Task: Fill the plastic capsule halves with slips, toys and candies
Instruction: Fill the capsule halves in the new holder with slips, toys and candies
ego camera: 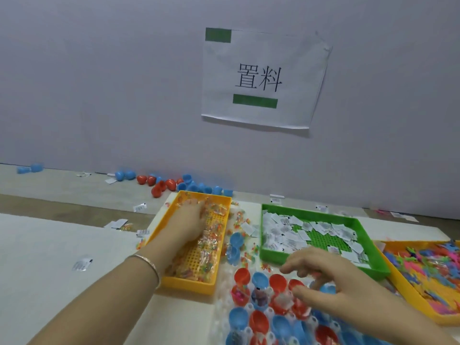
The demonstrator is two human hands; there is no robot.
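Several red and blue capsule halves (pixel 258 319) stand open side up in a white holder rack at the bottom centre; some hold a slip or a toy. My left hand (pixel 186 220) reaches into the yellow candy tray (pixel 189 286), fingers buried among the wrapped candies (pixel 211 241); what it holds is hidden. My right hand (pixel 323 277) hovers over the red halves (pixel 277 282) with fingers spread and loosely bent, nothing visible in it. A green tray (pixel 271 255) of white slips (pixel 286 232) lies just behind it. A yellow tray of colourful toys (pixel 428 267) sits at the right.
Loose blue and red capsule halves (pixel 171 184) lie along the wall at the back. Two blue halves (pixel 235 245) and spilled candies sit between the candy and slip trays. Stray slips (pixel 82 265) dot the white board on the left. A paper sign (pixel 261 78) hangs on the wall.
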